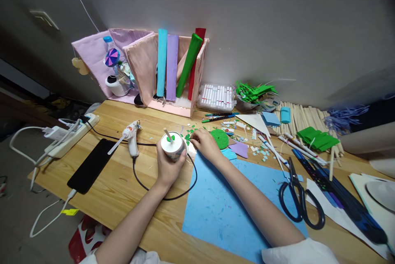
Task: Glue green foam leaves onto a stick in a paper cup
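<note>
My left hand (168, 170) is wrapped round a small white paper cup (172, 145) with a flat white top. A thin wooden stick (168, 134) stands up from that top, with a few small green paper leaves at its base. Just right of the cup, my right hand (205, 144) is low over the table, thumb and fingertips drawn together. Whatever they pinch is too small or hidden to make out. Little green leaf cutouts (187, 135) lie scattered by those fingertips. A green paper disc (219, 139) lies beyond the right hand.
A white glue gun (132, 137) stands left of the cup, its black cable looping near my hands. Further left are a phone (91, 166) and power strip (74, 136). Blue paper (228, 206) lies under my right forearm; black-handled scissors (298, 198) rest right. Behind stands a pink cardboard box (140, 66).
</note>
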`<state>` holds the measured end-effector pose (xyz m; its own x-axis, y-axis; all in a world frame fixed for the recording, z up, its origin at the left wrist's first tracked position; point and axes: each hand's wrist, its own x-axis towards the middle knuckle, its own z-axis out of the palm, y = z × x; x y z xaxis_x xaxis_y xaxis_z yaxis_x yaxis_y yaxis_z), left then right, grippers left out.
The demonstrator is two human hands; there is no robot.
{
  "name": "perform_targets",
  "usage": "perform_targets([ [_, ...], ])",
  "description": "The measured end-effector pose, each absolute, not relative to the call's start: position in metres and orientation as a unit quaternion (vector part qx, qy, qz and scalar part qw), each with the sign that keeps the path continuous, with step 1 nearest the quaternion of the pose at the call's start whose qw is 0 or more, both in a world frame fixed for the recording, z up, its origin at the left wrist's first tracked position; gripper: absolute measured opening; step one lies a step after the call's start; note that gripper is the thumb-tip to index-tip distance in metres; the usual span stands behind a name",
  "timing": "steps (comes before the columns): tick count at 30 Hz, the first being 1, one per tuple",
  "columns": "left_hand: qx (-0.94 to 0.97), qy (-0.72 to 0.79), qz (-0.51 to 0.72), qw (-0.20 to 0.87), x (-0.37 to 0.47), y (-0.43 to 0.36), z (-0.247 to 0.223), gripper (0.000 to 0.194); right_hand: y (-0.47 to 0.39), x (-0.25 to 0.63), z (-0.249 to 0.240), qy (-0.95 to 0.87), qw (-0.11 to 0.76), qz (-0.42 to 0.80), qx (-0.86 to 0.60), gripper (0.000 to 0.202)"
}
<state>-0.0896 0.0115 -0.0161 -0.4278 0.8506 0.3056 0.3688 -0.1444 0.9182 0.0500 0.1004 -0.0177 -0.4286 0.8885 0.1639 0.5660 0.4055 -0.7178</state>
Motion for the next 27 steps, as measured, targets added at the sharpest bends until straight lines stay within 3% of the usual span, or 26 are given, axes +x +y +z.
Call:
perform_targets([
  [10,0.557,0.630,0.524,0.131,-0.092,0.013,-0.004,0.054,0.109,0.070,0.010,-0.718,0.340,0.368,-0.483,0.013],
  [15,0.570,0.591,0.548,0.161,-0.088,0.012,0.001,0.060,0.098,0.082,0.058,-0.601,0.420,0.551,-0.398,0.016],
  [19,0.579,0.594,0.536,0.156,-0.089,0.011,-0.004,0.063,0.077,0.082,0.086,-0.578,0.399,0.616,-0.357,0.015],
  [22,0.593,0.595,0.526,0.130,-0.091,0.011,-0.009,0.065,0.064,0.079,0.096,-0.619,0.359,0.603,-0.353,0.008],
  [27,0.623,0.572,0.531,0.052,-0.093,0.010,-0.011,0.067,0.052,0.072,0.099,-0.706,0.355,0.472,-0.390,0.004],
])
